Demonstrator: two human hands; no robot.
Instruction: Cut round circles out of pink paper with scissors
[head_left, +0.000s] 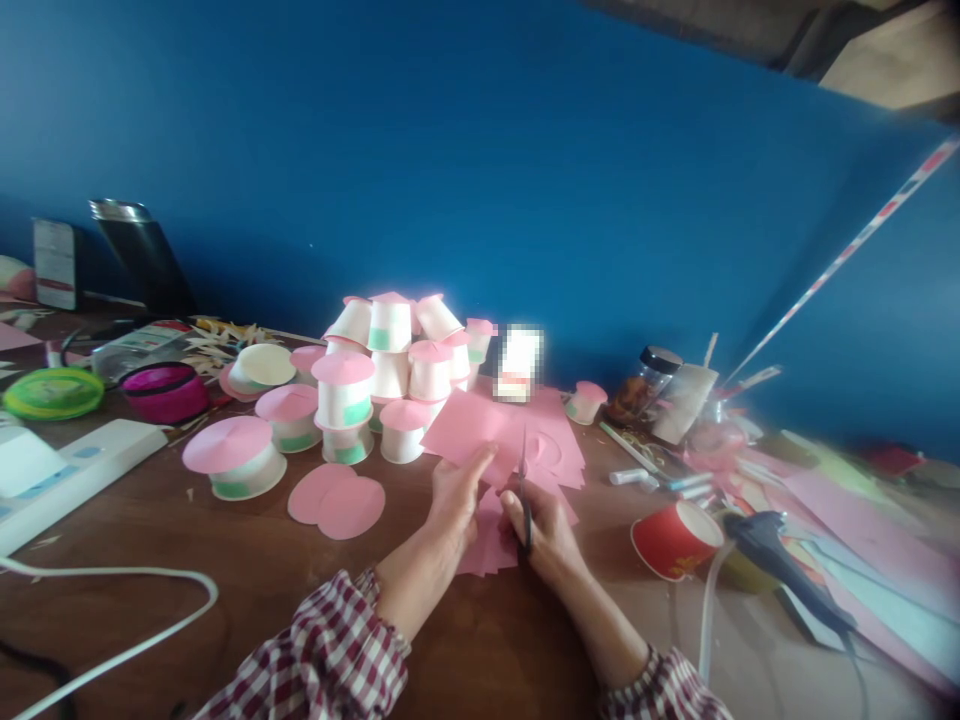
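My left hand pinches a sheet of pink paper and holds it up over the wooden table. My right hand grips black scissors whose blades point up into the paper's lower edge. More pink paper lies under both hands. Two cut pink discs lie just left of my left hand.
A pile of white paper cups with pink tops stands behind the paper. A red cup lies on its side at right, beside a glue gun, a jar and loose paper. A white power strip and cable sit at left.
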